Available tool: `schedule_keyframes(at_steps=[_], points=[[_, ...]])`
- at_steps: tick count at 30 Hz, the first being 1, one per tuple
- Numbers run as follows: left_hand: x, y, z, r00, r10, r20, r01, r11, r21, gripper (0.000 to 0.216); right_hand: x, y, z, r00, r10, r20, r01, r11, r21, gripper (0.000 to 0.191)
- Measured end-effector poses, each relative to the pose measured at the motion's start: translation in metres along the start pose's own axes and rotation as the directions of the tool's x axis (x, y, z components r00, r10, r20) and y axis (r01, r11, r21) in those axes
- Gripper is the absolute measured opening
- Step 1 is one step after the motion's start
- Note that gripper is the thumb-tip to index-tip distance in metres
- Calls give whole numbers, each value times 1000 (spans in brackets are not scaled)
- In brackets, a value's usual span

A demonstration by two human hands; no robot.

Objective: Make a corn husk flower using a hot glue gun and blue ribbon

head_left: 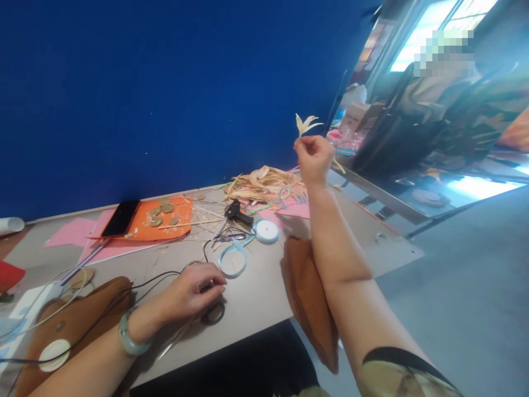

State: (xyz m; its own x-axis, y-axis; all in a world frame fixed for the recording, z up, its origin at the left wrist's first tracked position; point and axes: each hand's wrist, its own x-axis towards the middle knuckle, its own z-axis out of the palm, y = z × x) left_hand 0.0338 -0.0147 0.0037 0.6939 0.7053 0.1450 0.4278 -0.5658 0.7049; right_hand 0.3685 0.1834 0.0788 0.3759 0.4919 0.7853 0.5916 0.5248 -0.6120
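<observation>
Raised at arm's length in front of the blue partition, my right hand [316,157] pinches the lower end of a pale dried-husk flower [306,124] with several narrow, spread petals. My left hand [196,289] rests low over the table, fingers loosely curved and thumb apart from them. Under and beside it is what looks like a pair of scissors with a dark ring handle [214,314]; the palm hides part of it. Beyond that hand lies a loop of light blue ribbon [232,260], beside a ribbon spool [266,231]. A black glue gun [238,213] is farther back.
Dried husk strips [262,184] are heaped at the back. A phone [120,218] and round wooden slices [166,206] lie on an orange sheet [182,207]. Brown cloth pieces [308,292] hang over the front edge. A black cable crosses the left side. A person sits at the far right.
</observation>
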Motion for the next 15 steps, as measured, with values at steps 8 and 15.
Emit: schedule_keyframes(at_steps=[8,15], points=[[1,-2,-1,999,28,42,-30,999,42,14,10,10,19,999,18,37,-18,1000,5,13],[-2,-7,-1,997,71,7,-71,997,20,12,-4,-20,18,997,-8,82,11,999,-37,13]])
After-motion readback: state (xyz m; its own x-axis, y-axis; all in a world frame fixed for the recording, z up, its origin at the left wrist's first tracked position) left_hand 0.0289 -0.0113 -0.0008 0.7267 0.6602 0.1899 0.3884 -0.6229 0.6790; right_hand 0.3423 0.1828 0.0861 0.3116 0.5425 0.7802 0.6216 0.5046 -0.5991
